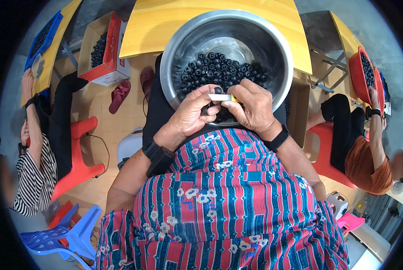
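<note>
A large steel bowl (166,67) sits in front of me, resting over my lap by the table edge. Many small black rubber-like round parts (210,63), some with a hole in the middle, are heaped in it. Over its near rim my left hand (190,112) is closed, with a small black part (218,90) at its fingertips and another dark piece (205,109) lower among the fingers. My right hand (255,102) grips a small knife (234,99) with a yellow handle. Its pale flat blade (219,97) points left, across the left fingertips at the black part.
A yellow table (143,31) stands beyond the bowl. At left, a red-and-white carton (113,49) holds more black parts, near dark red slippers (119,95). Co-workers sit on red stools (79,157) at both sides; the right one reaches into a red basin (357,74).
</note>
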The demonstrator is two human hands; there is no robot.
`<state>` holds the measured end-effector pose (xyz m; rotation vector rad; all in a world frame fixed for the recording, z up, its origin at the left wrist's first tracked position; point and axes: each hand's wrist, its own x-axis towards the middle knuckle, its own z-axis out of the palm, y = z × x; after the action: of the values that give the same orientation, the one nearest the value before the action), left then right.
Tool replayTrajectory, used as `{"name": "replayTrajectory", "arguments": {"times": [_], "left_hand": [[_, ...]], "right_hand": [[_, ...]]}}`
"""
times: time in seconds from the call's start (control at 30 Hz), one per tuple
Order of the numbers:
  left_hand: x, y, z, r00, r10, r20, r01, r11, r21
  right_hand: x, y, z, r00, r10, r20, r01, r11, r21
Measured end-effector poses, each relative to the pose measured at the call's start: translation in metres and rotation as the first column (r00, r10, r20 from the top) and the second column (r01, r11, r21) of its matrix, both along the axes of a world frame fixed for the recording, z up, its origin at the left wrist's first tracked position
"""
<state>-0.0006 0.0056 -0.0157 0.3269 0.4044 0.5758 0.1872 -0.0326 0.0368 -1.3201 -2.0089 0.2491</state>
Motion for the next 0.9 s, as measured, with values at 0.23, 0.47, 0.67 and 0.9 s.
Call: {"name": "replayTrajectory", "arguments": {"times": [0.23,0.47,0.67,0.9], "left_hand": [[-0.0021,0.0012,-0.0035,0.999,-0.019,0.035,0.019,1.0,0.0],[-0.0027,0.0006,-0.0061,0.997,-0.028,0.072,0.027,1.0,0.016],[-0.0029,0.0011,-0.0073,0.995,-0.034,0.095,0.032,0.999,0.019],[-0.0032,0.0031,-0.0046,0.997,-0.036,0.061,0.035,0.999,0.029]], "right_hand": [[-0.0016,-0.0006,0.001,0.999,-0.019,0.048,0.021,0.999,-0.038],[-0.0021,-0.0002,0.0004,0.998,-0.012,0.066,0.014,0.999,-0.039],[-0.0026,-0.0003,0.0013,0.998,-0.018,0.059,0.021,0.999,-0.05],[-0.0021,0.0018,-0.0052,0.999,-0.048,0.022,0.05,0.995,-0.088]]}}
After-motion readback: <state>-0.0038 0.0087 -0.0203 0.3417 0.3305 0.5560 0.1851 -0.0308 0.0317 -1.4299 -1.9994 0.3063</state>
